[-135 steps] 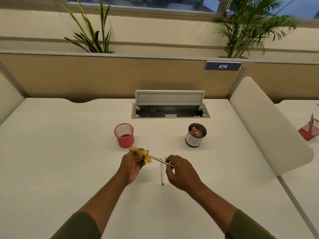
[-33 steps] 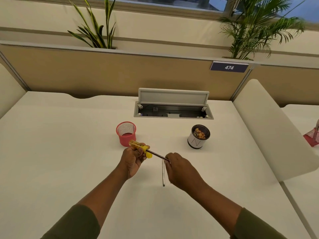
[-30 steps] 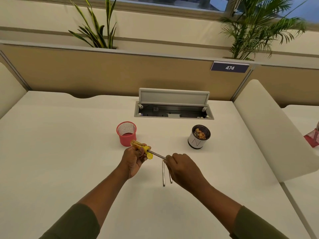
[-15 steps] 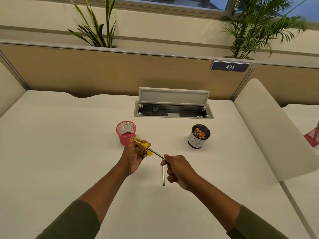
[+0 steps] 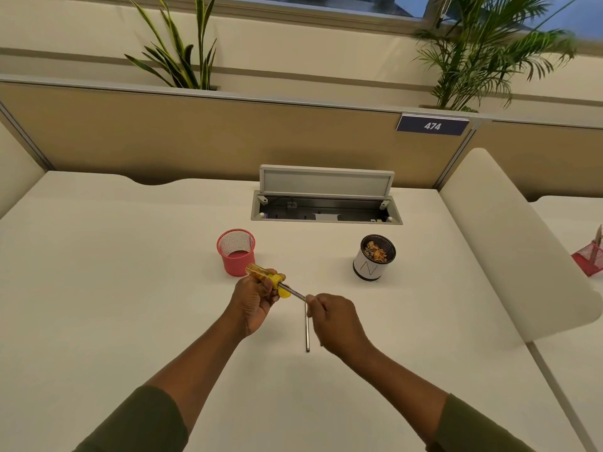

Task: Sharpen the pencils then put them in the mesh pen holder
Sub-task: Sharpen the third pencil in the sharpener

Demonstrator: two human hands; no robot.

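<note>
**Around your desk**

You have a white desk (image 5: 98, 288) with an open cable hatch (image 5: 326, 203) at its back edge. A tan partition (image 5: 195, 135) carries a "474" plate (image 5: 432, 126). Two potted plants (image 5: 177, 57) stand behind it. Far right, you can make out a red mesh holder (image 5: 589, 261), perhaps holding pencils.

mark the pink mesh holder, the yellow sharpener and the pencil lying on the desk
pink mesh holder (image 5: 236, 264): head view, front of its outer wall.
yellow sharpener (image 5: 259, 272): head view, clear yellow barrel.
pencil lying on the desk (image 5: 307, 332): head view, middle of its shaft.
</note>
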